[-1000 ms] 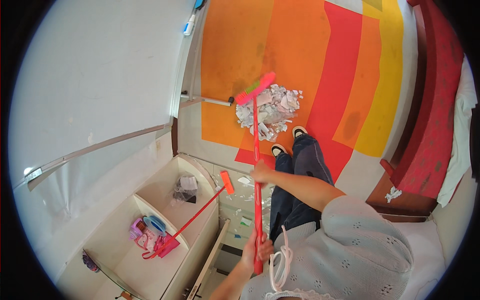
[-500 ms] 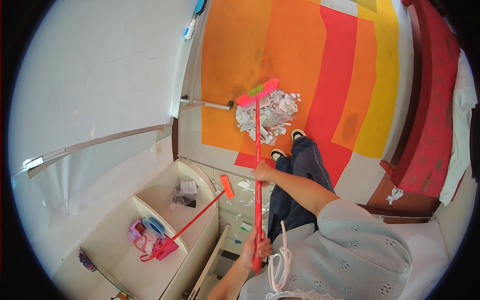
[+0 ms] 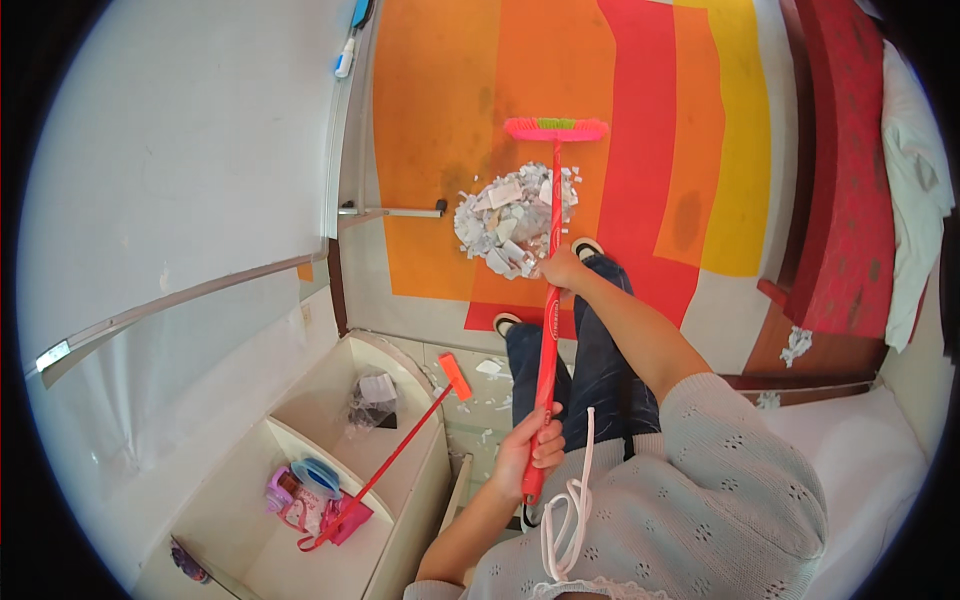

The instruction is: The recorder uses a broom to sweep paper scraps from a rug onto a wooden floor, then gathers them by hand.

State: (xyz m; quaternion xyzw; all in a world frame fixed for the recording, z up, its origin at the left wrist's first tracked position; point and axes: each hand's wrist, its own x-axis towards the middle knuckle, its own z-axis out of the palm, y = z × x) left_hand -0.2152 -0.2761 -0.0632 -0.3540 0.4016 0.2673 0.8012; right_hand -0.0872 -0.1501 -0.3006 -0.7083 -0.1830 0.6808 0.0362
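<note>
A red-handled broom (image 3: 548, 345) with a pink and green bristle head stretches away from my body. My left hand (image 3: 532, 450) is closed around the lower end of its handle, near my waist. Farther up the handle, my right hand (image 3: 565, 270) grips it too. The bristle head lies just beyond a pile of torn white paper scraps (image 3: 505, 222) and reaches to its right. The handle crosses over the pile's right side. My shoes stand on the near side of the scraps.
On the left are a whiteboard (image 3: 200, 150) and its metal stand foot (image 3: 400, 212). A white shelf unit (image 3: 400, 490) holds a bag and plastic items; a red stick with an orange head (image 3: 455, 376) leans across it. Paper bits litter the near tiles. A red-covered bench (image 3: 845, 200) stands right.
The broom head has moved right and a little farther away, off the pile's far left edge. Both hands have shifted with the handle, and the view has moved slightly.
</note>
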